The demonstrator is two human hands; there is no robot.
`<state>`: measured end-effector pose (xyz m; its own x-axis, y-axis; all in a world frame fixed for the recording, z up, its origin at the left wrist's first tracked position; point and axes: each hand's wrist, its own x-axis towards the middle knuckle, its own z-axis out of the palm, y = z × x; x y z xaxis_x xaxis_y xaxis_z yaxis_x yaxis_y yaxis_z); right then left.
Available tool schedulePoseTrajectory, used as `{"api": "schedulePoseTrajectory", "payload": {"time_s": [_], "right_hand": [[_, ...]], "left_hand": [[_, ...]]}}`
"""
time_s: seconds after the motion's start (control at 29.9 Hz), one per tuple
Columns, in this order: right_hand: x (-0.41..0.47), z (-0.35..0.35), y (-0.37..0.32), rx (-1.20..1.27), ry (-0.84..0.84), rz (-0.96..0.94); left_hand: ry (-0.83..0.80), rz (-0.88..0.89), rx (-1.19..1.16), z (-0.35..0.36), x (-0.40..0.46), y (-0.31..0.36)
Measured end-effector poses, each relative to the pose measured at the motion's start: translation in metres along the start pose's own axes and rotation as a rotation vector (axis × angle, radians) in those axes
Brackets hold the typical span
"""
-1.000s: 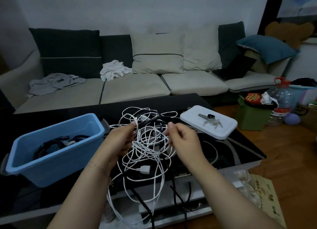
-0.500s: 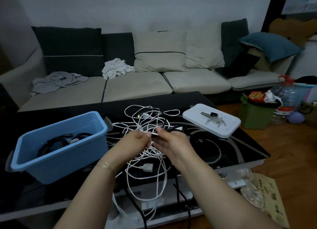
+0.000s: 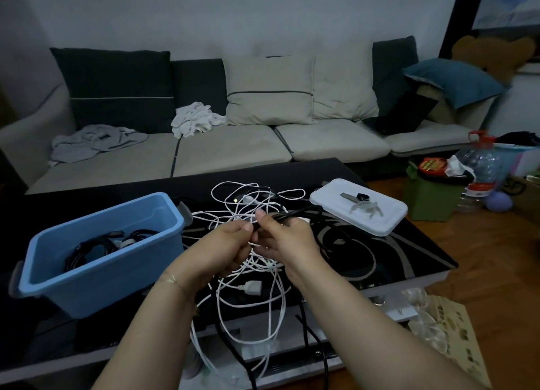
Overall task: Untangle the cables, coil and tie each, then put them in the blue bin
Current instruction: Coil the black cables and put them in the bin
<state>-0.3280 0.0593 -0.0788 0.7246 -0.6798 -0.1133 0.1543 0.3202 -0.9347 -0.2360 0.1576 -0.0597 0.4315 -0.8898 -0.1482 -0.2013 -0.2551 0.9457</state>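
Behind the glossy black coffee table runs a long beige sofa with dark and cream cushions, a white cloth and a grey garment lying on its seat. On the table, at about nine o'clock from the hands, stands the blue bin, with coiled black cables already inside. At two o'clock from the hands lies a white lid bearing a few small items. Between bin and lid sprawls the tangle of white cables, loops spilling over the near table edge toward six o'clock, a white plug dangling among them. The left hand and right hand meet over the tangle, nearly touching. The right hand pinches a black cable that runs off toward the lid; the left hand's fingers curl around white strands. A green container and a water bottle sit on the wooden floor at three o'clock.
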Motion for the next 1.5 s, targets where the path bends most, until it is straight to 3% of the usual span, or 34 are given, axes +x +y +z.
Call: {"api": "schedulePoseTrajectory", "payload": {"time_s": [0.2, 0.3, 0.4, 0.53, 0.6, 0.7, 0.77, 0.84, 0.9, 1.0, 1.07, 1.14, 1.24, 1.4, 1.5], "right_hand": [[0.043, -0.005, -0.028, 0.186, 0.242, 0.04], [0.07, -0.01, -0.055, 0.276, 0.203, 0.14], [0.086, -0.009, -0.077, 0.221, 0.136, 0.262], [0.083, 0.004, -0.064, -0.332, -0.04, 0.373], [0.08, 0.005, -0.046, -0.758, -0.024, 0.265], [0.075, -0.005, -0.025, -1.612, 0.046, 0.027], [0.072, -0.017, -0.025, -1.852, 0.146, -0.008], [0.072, -0.027, -0.027, -1.756, 0.161, 0.115], [0.072, -0.031, -0.027, -1.368, 0.111, 0.305], [0.068, -0.035, -0.022, -0.787, -0.023, 0.399], [0.063, -0.035, -0.016, -0.55, -0.11, 0.409], [0.06, -0.033, -0.008, -0.403, -0.094, 0.393], [0.051, -0.031, 0.004, -0.421, 0.0, 0.247], [0.036, -0.033, 0.014, -0.717, 0.018, 0.025], [0.027, -0.034, 0.02, -1.037, 0.074, -0.154]], "left_hand": [[0.084, 0.05, -0.247, -0.021, -0.009, 0.005], [-0.099, 0.127, -0.348, -0.047, -0.023, 0.004], [-0.348, 0.207, -0.251, -0.058, -0.035, -0.001], [-0.485, 0.16, -0.026, -0.036, -0.03, -0.007], [-0.525, 0.118, -0.004, -0.024, -0.024, -0.012], [-0.467, 0.099, -0.095, -0.018, -0.02, -0.017], [-0.348, 0.101, -0.225, -0.018, -0.015, -0.019], [-0.274, 0.091, -0.376, -0.021, -0.011, -0.02], [-0.307, 0.105, -0.435, -0.023, -0.008, -0.023], [-0.481, 0.135, -0.257, -0.017, -0.011, -0.023], [-0.598, 0.168, -0.137, -0.012, -0.013, -0.021], [-0.687, 0.166, -0.053, -0.007, -0.013, -0.019], [-0.699, 0.119, 0.043, 0.008, -0.012, -0.022], [-0.289, -0.131, -0.128, 0.028, 0.0, -0.03], [-0.21, -0.174, -0.317, 0.033, 0.005, -0.033]]}}
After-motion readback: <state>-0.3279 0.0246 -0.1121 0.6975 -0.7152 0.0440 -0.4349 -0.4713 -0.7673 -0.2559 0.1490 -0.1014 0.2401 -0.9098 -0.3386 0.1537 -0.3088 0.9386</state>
